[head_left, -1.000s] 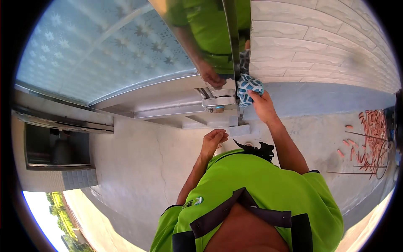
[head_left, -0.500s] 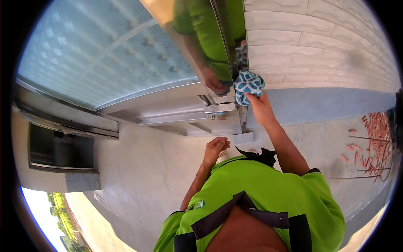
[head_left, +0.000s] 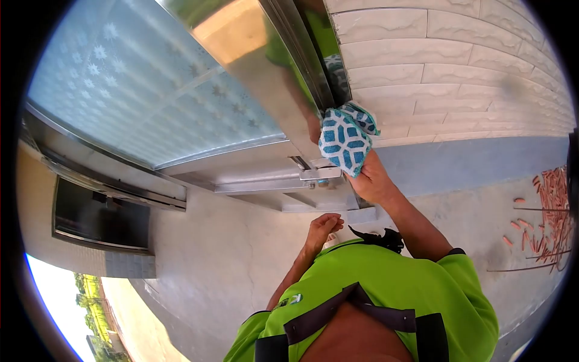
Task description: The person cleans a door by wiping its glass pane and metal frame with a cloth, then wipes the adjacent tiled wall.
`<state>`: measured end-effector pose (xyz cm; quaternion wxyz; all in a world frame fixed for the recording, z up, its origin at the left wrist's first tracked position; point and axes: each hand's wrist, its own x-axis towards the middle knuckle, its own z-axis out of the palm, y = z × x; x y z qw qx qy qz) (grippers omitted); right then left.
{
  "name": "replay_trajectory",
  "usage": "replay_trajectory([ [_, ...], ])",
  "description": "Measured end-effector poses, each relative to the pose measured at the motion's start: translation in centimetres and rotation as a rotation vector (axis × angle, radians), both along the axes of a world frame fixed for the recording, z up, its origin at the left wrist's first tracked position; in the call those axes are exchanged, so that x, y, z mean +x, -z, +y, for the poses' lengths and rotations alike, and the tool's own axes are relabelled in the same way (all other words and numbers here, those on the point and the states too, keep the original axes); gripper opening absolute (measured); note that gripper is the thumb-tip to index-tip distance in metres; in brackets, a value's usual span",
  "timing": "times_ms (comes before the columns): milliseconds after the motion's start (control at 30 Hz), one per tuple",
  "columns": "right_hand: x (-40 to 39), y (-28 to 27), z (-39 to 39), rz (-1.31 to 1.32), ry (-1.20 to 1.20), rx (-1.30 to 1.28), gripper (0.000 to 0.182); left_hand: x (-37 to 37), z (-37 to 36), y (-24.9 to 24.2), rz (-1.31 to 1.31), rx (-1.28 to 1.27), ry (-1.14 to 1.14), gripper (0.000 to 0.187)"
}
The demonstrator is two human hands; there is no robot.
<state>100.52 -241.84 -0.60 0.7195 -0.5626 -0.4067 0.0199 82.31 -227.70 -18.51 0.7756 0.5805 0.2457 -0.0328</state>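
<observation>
A blue-and-white patterned cloth (head_left: 345,140) is bunched in my right hand (head_left: 373,181), its folds lying against the edge of the shiny metal door frame (head_left: 322,72) where it meets the tiled wall. My right fingers are closed on the cloth's lower end. Just below and to the left of the cloth is a metal door handle (head_left: 319,174). My left hand (head_left: 324,230) hangs low in front of my body, fingers curled together, with nothing visible in them and touching nothing.
White brick-like tiles (head_left: 410,78) cover the wall on the right. Patterned glass (head_left: 151,84) fills the door panel on the left. Reddish pieces and thin rods (head_left: 549,211) lie on the floor at far right. A dark window (head_left: 102,214) is at far left.
My right hand and the cloth have come lower and nearer, and the cloth appears larger and more spread. The view has shifted; my left hand stays low and curled.
</observation>
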Motion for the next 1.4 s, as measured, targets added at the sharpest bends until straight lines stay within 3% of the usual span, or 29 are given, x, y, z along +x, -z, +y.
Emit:
replay_trajectory([
  [133,0.8,-2.8,0.0,-0.222,-0.006,0.001,0.037,0.7,-1.1,-0.3,-0.010,0.008,0.019,0.029],
  [233,1.0,-0.3,-0.1,-0.285,0.031,-0.099,0.036,0.8,-1.7,-0.3,-0.035,0.010,0.005,0.029],
  [300,0.3,1.0,-0.3,-0.042,-0.051,-0.084,0.034,0.7,-2.2,0.0,-0.009,0.010,-0.003,0.029],
  [367,0.5,0.9,-0.5,-0.023,-0.080,-0.104,0.033,0.6,-2.5,0.3,-0.022,0.016,-0.020,0.029],
  [467,0.9,-1.9,-0.5,-0.078,-0.110,-0.024,0.033,0.3,-3.3,0.3,-0.013,-0.032,-0.018,0.028],
  [533,1.4,-5.9,-0.2,-0.266,-0.071,0.042,0.031,0.1,-3.8,0.7,-0.024,-0.030,-0.024,0.028],
  [633,3.0,-9.6,0.4,-0.358,-0.115,-0.035,0.031,-0.5,-4.4,0.6,-0.001,-0.029,-0.031,0.029],
  [900,1.7,-9.6,2.2,-0.555,0.107,0.056,0.048,-1.9,-4.1,0.6,0.024,-0.010,-0.088,0.035],
  [1033,2.3,-11.9,2.3,-0.529,0.004,0.033,0.061,-1.4,-3.4,1.3,-0.020,-0.045,-0.027,0.034],
  [1200,2.8,-17.4,3.3,-0.703,0.146,0.130,0.050,-1.2,-2.8,1.1,-0.044,-0.083,0.047,0.033],
  [1400,2.0,-19.2,4.7,-0.551,0.149,0.220,0.043,-2.6,-0.7,0.8,-0.022,-0.080,0.005,0.033],
])
